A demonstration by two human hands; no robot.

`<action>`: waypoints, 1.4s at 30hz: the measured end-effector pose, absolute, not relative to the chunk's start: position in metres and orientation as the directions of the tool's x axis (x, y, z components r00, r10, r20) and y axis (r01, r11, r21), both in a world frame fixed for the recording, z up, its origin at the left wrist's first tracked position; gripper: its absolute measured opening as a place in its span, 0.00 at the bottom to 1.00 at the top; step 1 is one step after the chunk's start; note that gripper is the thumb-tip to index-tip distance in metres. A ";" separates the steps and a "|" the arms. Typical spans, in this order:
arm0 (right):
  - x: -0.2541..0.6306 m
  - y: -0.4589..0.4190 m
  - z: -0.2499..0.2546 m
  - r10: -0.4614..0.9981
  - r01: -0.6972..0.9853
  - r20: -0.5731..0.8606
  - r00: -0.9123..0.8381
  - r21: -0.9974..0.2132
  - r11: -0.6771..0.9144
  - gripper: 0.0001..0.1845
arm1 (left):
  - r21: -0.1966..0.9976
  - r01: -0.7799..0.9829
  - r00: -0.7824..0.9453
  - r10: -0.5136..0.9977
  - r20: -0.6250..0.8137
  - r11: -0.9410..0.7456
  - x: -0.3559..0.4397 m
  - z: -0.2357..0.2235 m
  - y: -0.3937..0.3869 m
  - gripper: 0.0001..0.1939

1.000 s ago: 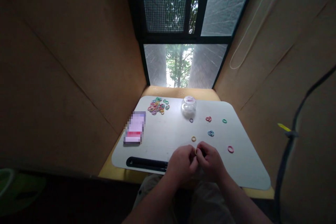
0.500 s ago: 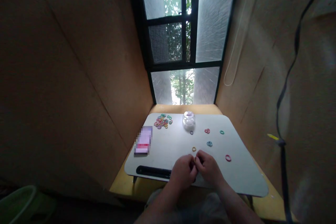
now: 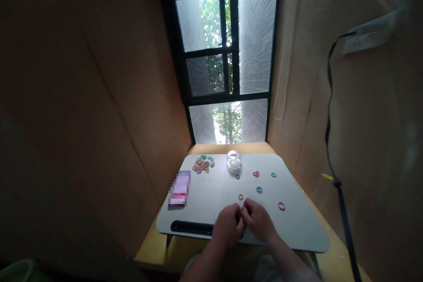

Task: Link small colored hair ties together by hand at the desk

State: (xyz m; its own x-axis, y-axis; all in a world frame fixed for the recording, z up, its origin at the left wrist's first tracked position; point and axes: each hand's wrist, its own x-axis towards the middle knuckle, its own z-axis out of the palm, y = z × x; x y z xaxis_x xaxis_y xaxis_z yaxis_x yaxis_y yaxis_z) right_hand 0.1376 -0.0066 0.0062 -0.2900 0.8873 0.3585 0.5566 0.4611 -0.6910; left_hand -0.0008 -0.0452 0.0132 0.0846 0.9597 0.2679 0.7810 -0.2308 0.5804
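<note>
My left hand (image 3: 228,225) and my right hand (image 3: 258,220) meet over the front of the white lap table (image 3: 211,205), fingers pinched together. Between the fingertips sits a small yellow hair tie, mostly hidden by them. Just beyond my hands lies another yellow hair tie (image 3: 241,197). Farther right are a blue cluster (image 3: 259,190), a red cluster (image 3: 256,174), a green hair tie (image 3: 273,175) and a pink hair tie (image 3: 281,206). A purple hair tie (image 3: 237,176) rests in front of a clear plastic jar (image 3: 234,164).
A mixed pile of coloured hair ties (image 3: 202,165) is at the back left. A phone with a blurred screen (image 3: 180,188) lies below it. A black slot (image 3: 191,228) runs along the front edge. A dark cable (image 3: 328,128) hangs down the right wall; a window (image 3: 228,121) stands behind.
The camera view has tilted up, so the table appears lower and more window shows. My hands stay together at the yellow hair tie; the loose ties keep their places.
</note>
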 end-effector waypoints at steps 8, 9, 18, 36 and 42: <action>0.137 -0.007 0.007 0.894 0.562 0.355 -0.274 -0.695 0.449 0.10 | 0.577 0.782 0.098 0.961 0.259 -0.236 -0.001 0.015 -0.045 0.06; 0.137 -0.007 0.007 0.895 0.566 0.354 -0.271 -0.694 0.446 0.11 | 0.579 0.780 0.100 0.961 0.256 -0.236 -0.001 0.015 -0.045 0.06; 0.136 -0.005 0.003 0.886 0.574 0.383 -0.260 -0.677 0.461 0.10 | 0.577 0.786 0.080 0.962 0.261 -0.222 -0.001 0.011 -0.044 0.05; 0.135 -0.008 0.004 0.890 0.583 0.375 -0.259 -0.674 0.453 0.11 | 0.593 0.769 0.094 0.960 0.264 -0.238 -0.003 0.014 -0.048 0.06; 0.135 -0.009 0.001 0.883 0.589 0.370 -0.288 -0.659 0.468 0.11 | 0.578 0.776 0.098 0.953 0.285 -0.253 -0.004 0.012 -0.049 0.06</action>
State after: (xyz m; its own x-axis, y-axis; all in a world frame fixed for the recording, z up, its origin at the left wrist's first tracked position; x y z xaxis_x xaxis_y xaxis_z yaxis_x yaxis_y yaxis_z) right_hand 0.1352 -0.0088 0.0012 -0.2879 0.8833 0.3700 0.5892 0.4680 -0.6587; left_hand -0.0037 -0.0493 0.0116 0.0978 0.9535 0.2852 0.7758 -0.2525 0.5782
